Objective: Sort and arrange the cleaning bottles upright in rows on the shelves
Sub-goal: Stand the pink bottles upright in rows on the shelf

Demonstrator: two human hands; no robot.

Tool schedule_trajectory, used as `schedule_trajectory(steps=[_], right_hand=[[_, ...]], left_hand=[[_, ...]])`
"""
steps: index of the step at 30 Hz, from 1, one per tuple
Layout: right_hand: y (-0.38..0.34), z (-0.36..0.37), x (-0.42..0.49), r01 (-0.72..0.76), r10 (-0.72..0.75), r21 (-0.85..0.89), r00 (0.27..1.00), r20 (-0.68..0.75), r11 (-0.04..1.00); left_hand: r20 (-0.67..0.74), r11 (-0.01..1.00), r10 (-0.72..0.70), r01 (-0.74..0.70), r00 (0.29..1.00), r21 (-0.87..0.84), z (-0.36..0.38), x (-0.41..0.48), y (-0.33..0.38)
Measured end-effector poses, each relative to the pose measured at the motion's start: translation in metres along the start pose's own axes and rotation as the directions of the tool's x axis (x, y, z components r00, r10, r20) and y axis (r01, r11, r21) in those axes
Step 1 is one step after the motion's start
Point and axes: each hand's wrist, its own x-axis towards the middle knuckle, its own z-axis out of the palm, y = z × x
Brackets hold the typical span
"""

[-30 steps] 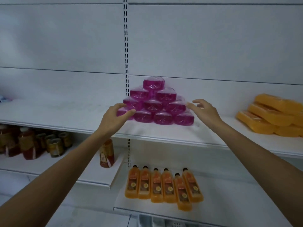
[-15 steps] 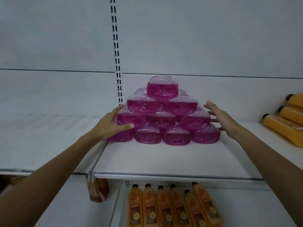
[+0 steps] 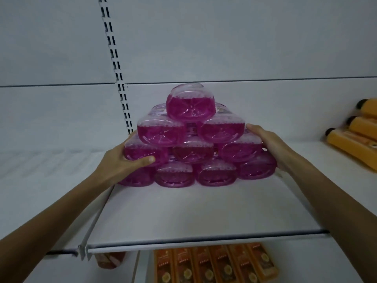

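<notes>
Right hand (image 3: 273,149) now on pink bottle pyramid (image 3: 192,152), seemingly cupping it, left hand (image 3: 120,164) gripping its corner, white shelf (image 3: 193,217)

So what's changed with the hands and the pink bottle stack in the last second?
The right hand moved in from beside the pink bottle stack and now holds its right second-row bottle. The left hand keeps its grip on the left second-row bottle. The stack stays piled on the shelf.

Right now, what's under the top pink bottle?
The top bottle rests on two pink bottles, all on their sides. Below come a row of three and a row of four on the shelf. The left hand covers part of the bottom-left one; anything behind is hidden.
</notes>
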Motion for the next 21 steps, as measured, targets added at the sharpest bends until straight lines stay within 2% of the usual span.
schedule_trajectory(steps=[9,13,17,21], right_hand=[[0.009,-0.067,-0.006,-0.002,-0.001,-0.054,0.998,-0.058,0.999],[0.014,-0.110,-0.002,-0.064,0.056,-0.106,0.995,-0.082,0.992],[0.012,-0.140,0.009,-0.126,0.118,-0.122,0.990,-0.071,0.985],[0.011,-0.159,0.018,-0.109,0.106,-0.061,0.993,-0.057,0.992]], left_hand=[[0.013,1.000,0.013,-0.013,1.000,-0.023,0.059,0.004,0.042],[0.016,0.998,0.056,-0.055,0.998,-0.034,0.097,0.007,0.069],[-0.002,0.997,0.036,-0.036,0.999,-0.071,0.127,0.012,0.082],[0.011,0.995,0.064,-0.063,0.998,-0.077,0.144,0.014,0.094]])
